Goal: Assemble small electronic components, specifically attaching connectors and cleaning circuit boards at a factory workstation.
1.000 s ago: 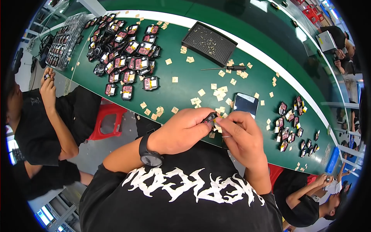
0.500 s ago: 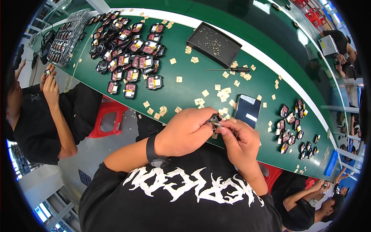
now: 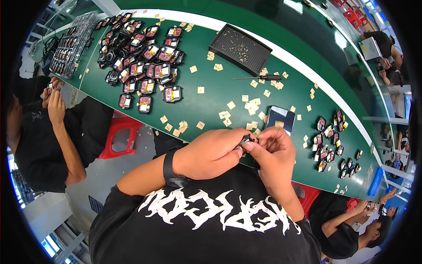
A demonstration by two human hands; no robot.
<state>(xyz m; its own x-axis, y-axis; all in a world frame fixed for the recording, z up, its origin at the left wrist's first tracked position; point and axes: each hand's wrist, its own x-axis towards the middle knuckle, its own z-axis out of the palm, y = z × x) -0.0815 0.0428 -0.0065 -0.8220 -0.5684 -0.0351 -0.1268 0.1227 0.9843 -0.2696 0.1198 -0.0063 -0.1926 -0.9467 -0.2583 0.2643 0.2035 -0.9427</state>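
My left hand, with a black watch on its wrist, is closed around a small black device casing, mostly hidden by the fingers. On the casing's right side my right hand is pinched, its thumb pressed against the edge. Whatever lies between the right fingertips is too small to make out. Just beyond the hands lies a dark phone with a tan paper square on it. Several small tan paper squares are scattered around it on the green table.
At far left, open black device casings with pinkish boards are piled near clear trays. A black tray of small screws and a screwdriver lie at the back. More casings sit right. Co-workers sit on both sides.
My right hand's fingertips have shifted up and its thumb has come onto the casing. The casing has turned slightly in my left hand. A silvery bit seen between the hands is now hidden.
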